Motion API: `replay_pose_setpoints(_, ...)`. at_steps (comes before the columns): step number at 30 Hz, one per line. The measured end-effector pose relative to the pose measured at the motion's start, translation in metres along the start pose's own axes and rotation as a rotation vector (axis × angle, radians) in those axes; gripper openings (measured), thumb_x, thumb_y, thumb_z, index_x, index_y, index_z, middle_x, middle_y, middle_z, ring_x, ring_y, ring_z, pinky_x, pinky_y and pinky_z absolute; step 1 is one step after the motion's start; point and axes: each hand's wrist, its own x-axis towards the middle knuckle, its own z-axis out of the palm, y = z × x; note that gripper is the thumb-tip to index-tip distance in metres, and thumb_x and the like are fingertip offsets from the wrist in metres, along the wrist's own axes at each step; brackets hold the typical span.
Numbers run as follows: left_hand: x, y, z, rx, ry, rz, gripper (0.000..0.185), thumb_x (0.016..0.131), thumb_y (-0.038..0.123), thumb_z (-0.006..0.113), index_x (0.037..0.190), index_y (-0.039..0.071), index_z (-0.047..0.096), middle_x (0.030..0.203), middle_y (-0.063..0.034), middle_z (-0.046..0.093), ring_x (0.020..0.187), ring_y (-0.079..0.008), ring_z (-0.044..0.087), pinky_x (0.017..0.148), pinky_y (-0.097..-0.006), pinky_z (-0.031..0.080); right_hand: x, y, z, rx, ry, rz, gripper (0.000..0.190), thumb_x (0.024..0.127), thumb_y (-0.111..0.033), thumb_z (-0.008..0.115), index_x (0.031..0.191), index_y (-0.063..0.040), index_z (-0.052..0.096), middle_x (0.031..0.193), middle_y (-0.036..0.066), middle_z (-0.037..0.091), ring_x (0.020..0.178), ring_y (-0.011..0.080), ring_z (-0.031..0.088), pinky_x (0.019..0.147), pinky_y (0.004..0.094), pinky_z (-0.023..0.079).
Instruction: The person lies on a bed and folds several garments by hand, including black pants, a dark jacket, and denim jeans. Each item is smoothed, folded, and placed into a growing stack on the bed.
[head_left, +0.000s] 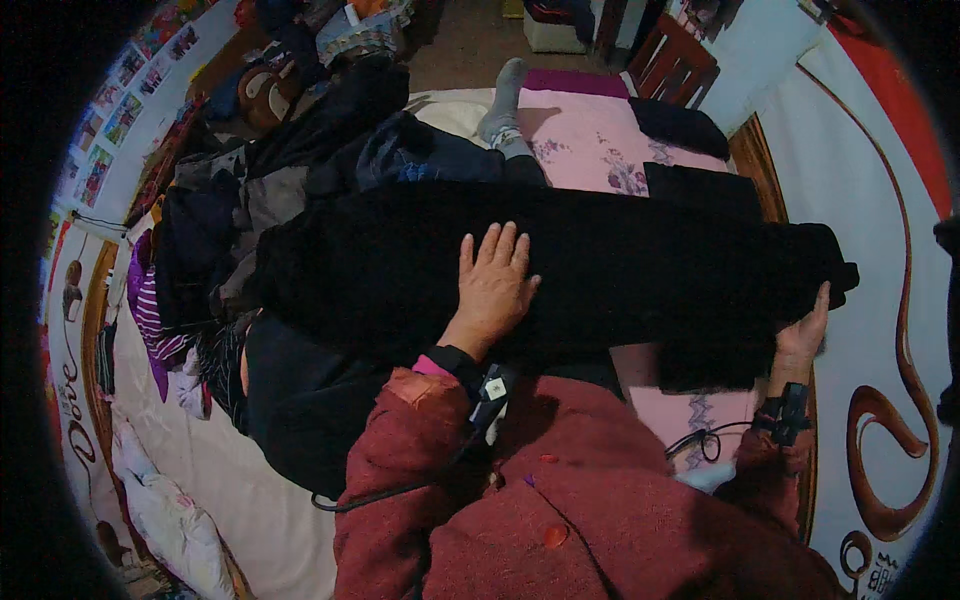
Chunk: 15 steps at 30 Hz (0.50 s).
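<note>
A long black garment (637, 262), likely trousers folded lengthwise, stretches across my lap from left to right. My left hand (495, 281) lies flat on its middle, palm down, with the fingers slightly apart. At the narrow right end, my right hand (806, 326) grips the lower edge; the cloth hides most of its fingers. Beyond the garment, a leg with a grey sock (508, 105) stretches out on the bed. Black folded pieces of clothing (701, 191) lie beside the right headboard edge, partly covered by the garment.
Dark clothes (210, 217) are heaped on the left, beside a purple striped garment (154, 315). A pink flowered sheet (581, 139) covers part of the bed. Another black folded cloth (679, 124) lies farther off. A cable (390, 495) runs along my left sleeve. A decorated white panel (862, 300) borders the right.
</note>
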Motion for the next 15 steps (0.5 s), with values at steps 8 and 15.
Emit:
replay_pose_setpoints(8,-0.005,0.006,0.018,-0.083,0.004,0.091,0.053,0.082,0.033,0.055,0.127,0.009,0.042,0.135,-0.0118,0.036,0.127,-0.0281,0.03,0.105,-0.0471,0.016,-0.04,-0.001,0.082,-0.026,-0.034,-0.107,0.049,0.088,-0.033,0.05,0.127,-0.004,0.042,0.126,0.014,0.045,0.112,0.0309,0.045,0.097,0.044,0.036)
replay_pose_setpoints(15,-0.016,0.018,0.026,-0.662,0.073,-0.009,0.048,0.085,0.025,0.052,0.125,0.001,0.041,0.132,-0.0209,0.036,0.123,-0.0354,0.034,0.101,-0.045,0.026,-0.123,0.007,0.211,0.017,-0.154,-0.084,0.051,0.089,-0.034,0.046,0.127,-0.002,0.04,0.126,0.015,0.046,0.114,0.0308,0.044,0.099,0.042,0.034)
